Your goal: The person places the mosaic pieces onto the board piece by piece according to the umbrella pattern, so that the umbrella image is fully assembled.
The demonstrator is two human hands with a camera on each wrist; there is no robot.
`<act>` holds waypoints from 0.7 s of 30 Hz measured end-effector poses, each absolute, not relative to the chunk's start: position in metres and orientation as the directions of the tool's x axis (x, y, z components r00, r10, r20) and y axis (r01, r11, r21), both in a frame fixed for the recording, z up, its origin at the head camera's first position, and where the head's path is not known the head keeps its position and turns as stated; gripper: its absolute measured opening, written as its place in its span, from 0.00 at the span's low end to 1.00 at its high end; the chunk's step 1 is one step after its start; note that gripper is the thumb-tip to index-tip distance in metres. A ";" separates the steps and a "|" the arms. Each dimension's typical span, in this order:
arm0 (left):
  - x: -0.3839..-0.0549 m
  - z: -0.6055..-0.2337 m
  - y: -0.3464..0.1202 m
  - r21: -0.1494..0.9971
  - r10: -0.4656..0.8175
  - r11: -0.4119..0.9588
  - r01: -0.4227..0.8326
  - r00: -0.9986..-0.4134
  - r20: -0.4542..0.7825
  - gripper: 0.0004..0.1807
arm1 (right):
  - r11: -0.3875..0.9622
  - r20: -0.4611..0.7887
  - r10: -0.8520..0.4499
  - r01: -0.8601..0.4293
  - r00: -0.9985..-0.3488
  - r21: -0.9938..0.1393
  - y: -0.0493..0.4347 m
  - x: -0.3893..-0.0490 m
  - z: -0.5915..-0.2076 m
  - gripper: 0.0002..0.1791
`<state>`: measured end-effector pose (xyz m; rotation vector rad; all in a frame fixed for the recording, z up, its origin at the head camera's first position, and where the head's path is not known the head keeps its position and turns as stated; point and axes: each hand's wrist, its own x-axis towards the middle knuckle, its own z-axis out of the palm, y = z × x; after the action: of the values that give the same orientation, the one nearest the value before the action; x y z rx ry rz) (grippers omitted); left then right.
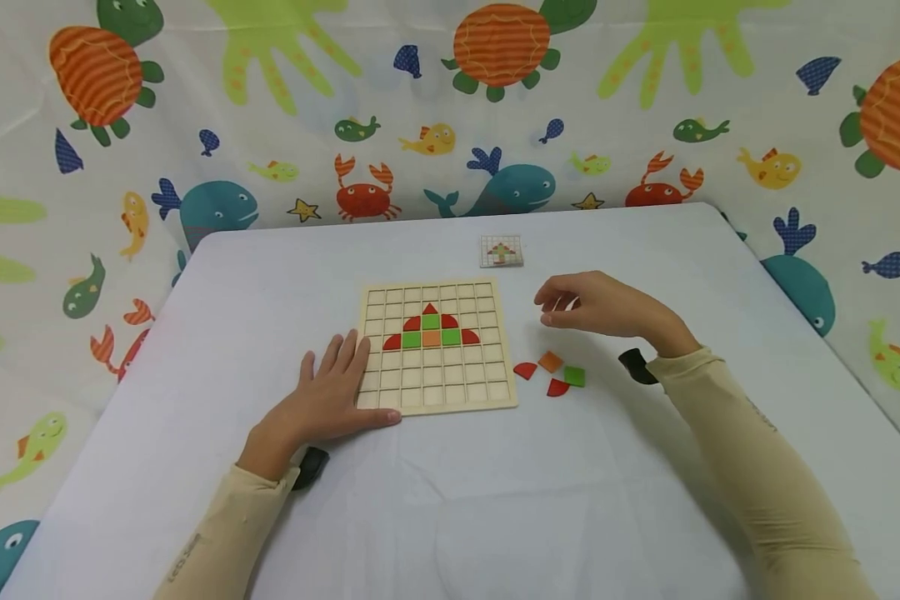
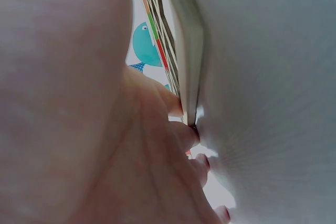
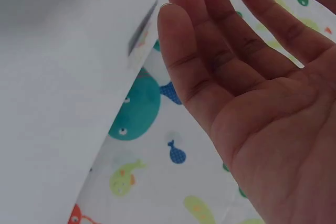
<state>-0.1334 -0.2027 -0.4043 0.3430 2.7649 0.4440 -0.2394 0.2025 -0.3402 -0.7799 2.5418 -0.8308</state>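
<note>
A square wooden grid board (image 1: 438, 400) lies on the white table. Red, green and orange tiles fill a stepped shape in it, with a red triangle (image 1: 430, 309) at the top. My left hand (image 1: 330, 396) rests along the board's left edge, fingers straight and thumb at its near edge; the left wrist view shows the fingers against the board's side (image 2: 191, 77). My right hand (image 1: 603, 307) hovers right of the board with fingers loosely bent and nothing in them, its bare palm (image 3: 273, 114) visible in the right wrist view.
Loose tiles lie right of the board: an orange square (image 1: 551, 361), a green square (image 1: 574, 377) and two red quarter-rounds, one (image 1: 525, 370) nearest the board. A small pattern card (image 1: 501, 251) sits behind the board. Sea-animal cloth (image 1: 607, 125) hangs behind the table.
</note>
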 end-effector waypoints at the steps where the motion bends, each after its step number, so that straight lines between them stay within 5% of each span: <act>1: -0.133 -0.404 -0.202 0.340 0.283 0.922 0.184 -0.920 -0.271 0.71 | 0.678 -0.155 -0.597 -0.392 -0.787 -0.622 0.207 -0.236 -0.341 0.17; 21: -0.135 -0.407 -0.202 0.324 0.271 0.930 0.176 -0.922 -0.277 0.71 | 0.680 -0.205 -0.640 -0.422 -0.740 -0.600 0.238 -0.192 -0.386 0.10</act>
<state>-0.1351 -0.2019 -0.4068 0.3300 2.7673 0.4222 -0.1923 0.2378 -0.3864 -0.8289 2.4927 -0.7470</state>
